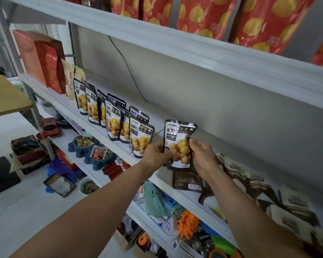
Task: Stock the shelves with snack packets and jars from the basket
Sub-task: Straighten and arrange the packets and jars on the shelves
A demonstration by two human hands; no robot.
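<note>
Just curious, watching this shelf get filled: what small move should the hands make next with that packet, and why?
Probably lower the packet and stand it on the shelf, just right of the last standing packet. The left hand and right hand pinch its sides, and it is upright, facing front like the row beside it.

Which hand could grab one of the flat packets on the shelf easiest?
Probably the right hand. It pinches the right edge of the upright packet, just above the flat packets; the left hand grips the other edge, nearer the standing row.
</note>
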